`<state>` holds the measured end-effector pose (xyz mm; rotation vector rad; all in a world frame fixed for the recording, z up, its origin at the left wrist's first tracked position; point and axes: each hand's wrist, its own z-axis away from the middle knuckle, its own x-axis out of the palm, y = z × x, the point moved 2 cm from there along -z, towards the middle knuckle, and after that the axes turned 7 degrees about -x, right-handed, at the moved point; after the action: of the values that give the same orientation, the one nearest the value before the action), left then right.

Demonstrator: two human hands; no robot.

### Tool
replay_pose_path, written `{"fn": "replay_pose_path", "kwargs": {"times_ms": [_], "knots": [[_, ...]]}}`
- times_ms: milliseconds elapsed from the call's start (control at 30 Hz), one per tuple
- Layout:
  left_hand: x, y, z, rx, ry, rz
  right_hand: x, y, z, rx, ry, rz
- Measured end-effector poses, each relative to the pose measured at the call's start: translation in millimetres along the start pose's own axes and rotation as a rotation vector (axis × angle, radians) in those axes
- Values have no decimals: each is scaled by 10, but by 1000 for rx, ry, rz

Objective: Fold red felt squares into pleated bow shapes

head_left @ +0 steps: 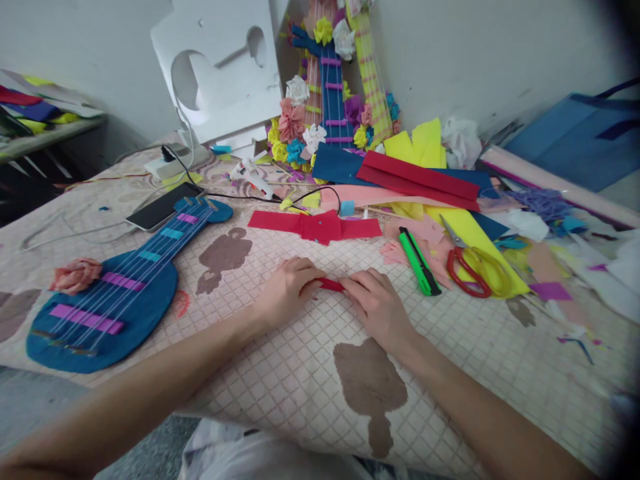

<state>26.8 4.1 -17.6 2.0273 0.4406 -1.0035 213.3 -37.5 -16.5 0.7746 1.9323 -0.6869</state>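
Between my two hands lies a small strip of red crepe paper, pinched at both ends just above the patterned tablecloth. My left hand has its fingers closed on the left end, and my right hand grips the right end. Parts of the strip are hidden under the fingers. Just beyond them, flat on the cloth, are red paper pieces, a long band with a squarish piece across its middle. To the right of my right hand are a green box cutter and scissors with red and yellow handles.
A blue paper guitar with a pink flower lies at the left. Behind it are a phone, a power strip and a glue gun with its cable. Folded crepe paper and scraps cover the right; decorated guitars lean on the wall.
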Motion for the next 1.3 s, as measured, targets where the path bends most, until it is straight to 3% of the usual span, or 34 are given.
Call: {"fn": "replay_pose_path", "kwargs": {"times_ms": [133,267,400,500,600,700,867,1000,1133,1200,1300], "knots": [[-50,-26,-51,-69,36,207,-14,31,-1,78,84,-184],[-138,-10,-81,-235,102,484,-54,74,-19,321,186,-544],[-32,117,-82,-372,-95,875,2,71,-28,587,193,-1001],[83,231,-91,-445,-135,996,67,24,-21,642,233,-1213],[126,250,-122,-567,-42,1039,91,-5,-14,651,249,-1212],[97,199,-175,-658,-6,1030,58,9,-59,632,186,-1147],[-1,179,-290,-643,20,994,19,50,-252,620,67,-1231],[11,270,-340,-678,-4,1263,112,6,-319,682,129,-1381],[-19,272,-413,-709,-88,1561,196,-75,-265,701,47,-1454],[-97,203,-466,-674,-38,1598,195,-91,-238,700,23,-1477],[-170,96,-491,-682,54,1562,171,-86,-225,739,86,-1542]]}}
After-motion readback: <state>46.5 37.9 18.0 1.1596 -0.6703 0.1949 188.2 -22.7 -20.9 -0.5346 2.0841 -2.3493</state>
